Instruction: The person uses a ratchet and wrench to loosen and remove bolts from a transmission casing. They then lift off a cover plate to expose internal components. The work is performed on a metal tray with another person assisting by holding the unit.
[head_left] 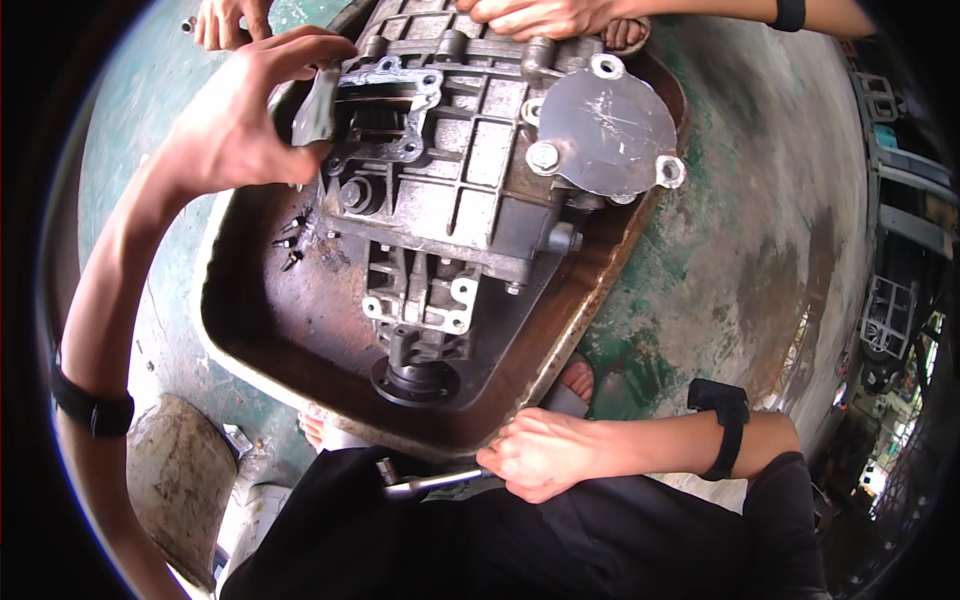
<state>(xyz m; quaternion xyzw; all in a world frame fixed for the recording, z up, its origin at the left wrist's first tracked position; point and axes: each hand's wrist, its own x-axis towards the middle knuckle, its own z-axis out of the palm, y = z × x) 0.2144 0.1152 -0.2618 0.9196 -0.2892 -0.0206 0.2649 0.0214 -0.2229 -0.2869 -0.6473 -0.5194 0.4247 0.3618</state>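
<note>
A grey metal gearbox housing (480, 190) lies in a rusty metal tray. My left hand (240, 120) is closed on the edge of a grey cover plate (317, 108), which is tilted beside the open, flanged port (380, 120) in the housing. Fingers and thumb pinch the plate from top and bottom. Down by my lap, my right hand (545, 452) is wrapped round a socket wrench (440, 481), its socket end pointing left. A round grey cap (608, 130) with bolt lugs sits on the housing's right side.
The tray (375, 440) has a raised rim, and several loose bolts (290, 243) lie inside it. Across from me, a co-worker's hand (540, 15) rests on the housing; another hand (228, 22) is at upper left. A worn seat or drum (180, 470) stands lower left.
</note>
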